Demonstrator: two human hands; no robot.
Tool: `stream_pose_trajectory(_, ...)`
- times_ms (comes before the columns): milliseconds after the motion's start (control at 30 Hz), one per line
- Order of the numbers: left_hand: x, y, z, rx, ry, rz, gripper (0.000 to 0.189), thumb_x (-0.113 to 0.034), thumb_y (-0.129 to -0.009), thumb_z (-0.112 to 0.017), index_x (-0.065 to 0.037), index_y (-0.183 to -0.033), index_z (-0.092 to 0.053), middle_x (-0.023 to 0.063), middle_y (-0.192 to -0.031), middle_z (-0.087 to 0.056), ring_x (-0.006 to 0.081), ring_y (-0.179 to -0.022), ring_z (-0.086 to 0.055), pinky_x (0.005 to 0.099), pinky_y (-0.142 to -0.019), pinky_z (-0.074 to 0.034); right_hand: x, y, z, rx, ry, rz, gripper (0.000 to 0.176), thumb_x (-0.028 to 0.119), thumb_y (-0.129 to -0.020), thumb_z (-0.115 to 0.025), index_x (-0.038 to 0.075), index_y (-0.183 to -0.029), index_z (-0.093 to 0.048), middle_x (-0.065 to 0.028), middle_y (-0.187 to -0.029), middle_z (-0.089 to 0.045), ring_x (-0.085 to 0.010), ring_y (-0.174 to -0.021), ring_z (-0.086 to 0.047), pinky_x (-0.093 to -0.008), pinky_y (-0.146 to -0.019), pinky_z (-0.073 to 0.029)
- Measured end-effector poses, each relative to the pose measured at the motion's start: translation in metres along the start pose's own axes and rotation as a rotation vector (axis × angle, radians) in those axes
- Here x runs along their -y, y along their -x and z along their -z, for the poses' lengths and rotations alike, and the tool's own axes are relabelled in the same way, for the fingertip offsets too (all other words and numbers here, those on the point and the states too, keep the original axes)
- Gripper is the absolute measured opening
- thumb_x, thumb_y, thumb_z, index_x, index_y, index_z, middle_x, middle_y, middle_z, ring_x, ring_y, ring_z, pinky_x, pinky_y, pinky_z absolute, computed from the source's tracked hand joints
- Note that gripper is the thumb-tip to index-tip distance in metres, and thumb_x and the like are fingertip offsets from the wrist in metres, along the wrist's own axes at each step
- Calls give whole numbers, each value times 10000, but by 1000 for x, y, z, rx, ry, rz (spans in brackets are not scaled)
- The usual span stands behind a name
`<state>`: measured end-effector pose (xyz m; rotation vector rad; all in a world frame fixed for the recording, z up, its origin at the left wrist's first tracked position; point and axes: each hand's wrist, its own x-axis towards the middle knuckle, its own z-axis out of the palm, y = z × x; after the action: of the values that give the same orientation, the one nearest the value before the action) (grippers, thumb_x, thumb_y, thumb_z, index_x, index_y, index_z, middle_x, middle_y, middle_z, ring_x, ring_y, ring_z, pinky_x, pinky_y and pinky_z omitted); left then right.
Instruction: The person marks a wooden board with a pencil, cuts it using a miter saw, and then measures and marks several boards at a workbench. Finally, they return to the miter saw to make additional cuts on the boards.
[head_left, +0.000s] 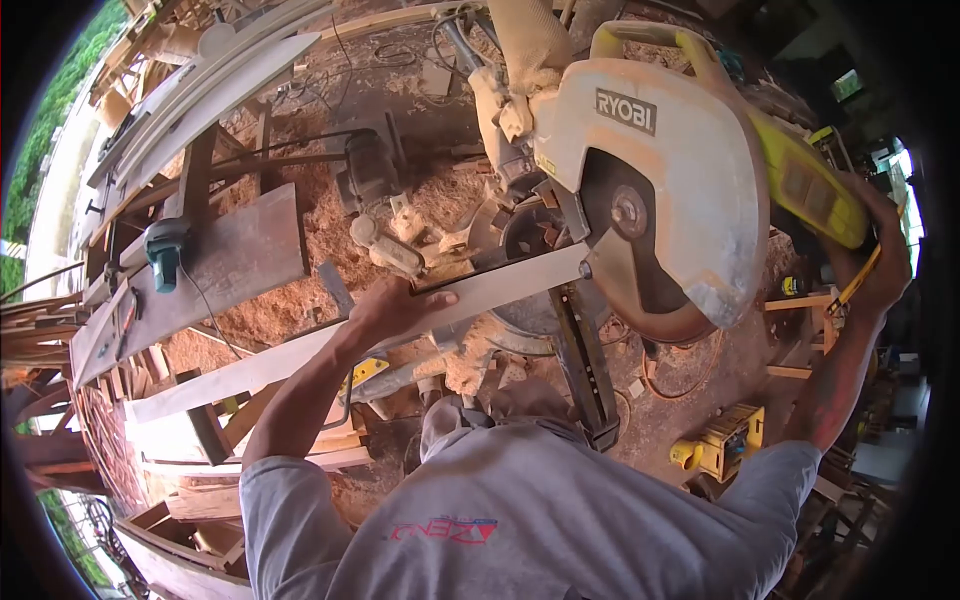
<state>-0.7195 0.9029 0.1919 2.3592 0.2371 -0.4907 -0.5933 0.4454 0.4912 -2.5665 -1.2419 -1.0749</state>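
A long pale wooden board (pixel 250 372) runs from the lower left to the saw, its right end right beside the blade. My left hand (pixel 393 308) grips it near that end, thumb on the top face and fingers over the far edge. On the right stands a Ryobi mitre saw (pixel 690 190) with a dusty guard and a yellow-green body. My right hand (pixel 882 245) is closed round its handle, the fingers partly hidden behind it. A thin yellow stick like a pencil (pixel 860 277) pokes out by that hand. Below the guard, the round saw blade (pixel 665 318) shows.
Sawdust (pixel 330 225) and offcuts cover the floor around the saw. A teal power tool (pixel 164 252) with a cord rests on a wide plank (pixel 235 255) at left. More boards (pixel 215 100) lie behind it. A yellow tool (pixel 722 445) sits at lower right.
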Motion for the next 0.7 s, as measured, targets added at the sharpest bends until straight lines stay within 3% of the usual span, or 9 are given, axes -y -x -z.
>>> stream_pose_trajectory(133,17,-9,-12,-57,53,-83,781,-726,-727,-696,37,-889,-710,216,-785,-694,371,-811,-699,445,-755,-537,19,19,2,48,-38,-64,530,94,-753,-835,6,-1220,-601,-165,-1142,-691,-274,-1062,-674,-360,-933,-530)
stream_pose_trajectory(200,19,-4,-8,-41,-33,-38,842,-699,-700,-738,34,-1105,-649,211,-840,-698,370,-829,-695,449,-744,-536,18,27,5,92,20,65,513,148,-789,-809,-23,-1219,-586,-186,-1127,-692,-321,-1037,-684,-386,-921,-538)
stream_pose_trajectory(233,22,4,-7,-46,-34,-26,842,-699,-700,-738,34,-1105,-649,211,-840,-698,370,-829,-695,449,-744,-536,20,33,3,75,-16,75,504,150,-803,-796,-36,-1219,-580,-206,-1129,-687,-337,-1034,-683,-400,-921,-538)
stream_pose_trajectory(300,37,30,-7,-520,-460,-573,933,-676,-674,-769,6,-1265,-532,200,-879,-698,380,-844,-689,444,-738,-538,27,41,-2,61,-50,73,496,152,-816,-782,-48,-1220,-574,-225,-1132,-681,-352,-1031,-683,-414,-921,-539)
stream_pose_trajectory(433,72,50,5,-483,-572,-541,866,-598,-687,-797,-28,-1266,-499,183,-866,-698,384,-783,-689,452,-665,-543,25,46,1,93,-183,88,487,153,-846,-742,-89,-1223,-551,-309,-1122,-654,-418,-1031,-668,-475,-927,-530)
stream_pose_trajectory(500,81,50,8,-156,-423,-269,713,-519,-710,-796,-55,-1180,-529,181,-865,-699,382,-731,-688,466,-603,-541,22,58,-7,47,-202,43,501,162,-852,-732,-111,-1225,-538,-349,-1120,-635,-457,-1044,-652,-508,-927,-524)
stream_pose_trajectory(633,71,43,14,2,-390,-159,603,-459,-720,-791,-94,-1123,-529,179,-864,-699,383,-702,-683,481,-566,-528,22,60,-1,109,-214,85,471,165,-879,-704,-106,-1227,-540,-349,-1128,-631,-453,-1066,-645,-506,-936,-520)
stream_pose_trajectory(700,72,42,15,2,-389,-176,603,-457,-722,-788,-94,-1127,-529,179,-862,-698,380,-705,-683,482,-566,-526,30,68,-6,83,-193,-11,437,155,-899,-671,-93,-1234,-539,-354,-1159,-617,-454,-1102,-629,-524,-965,-496)
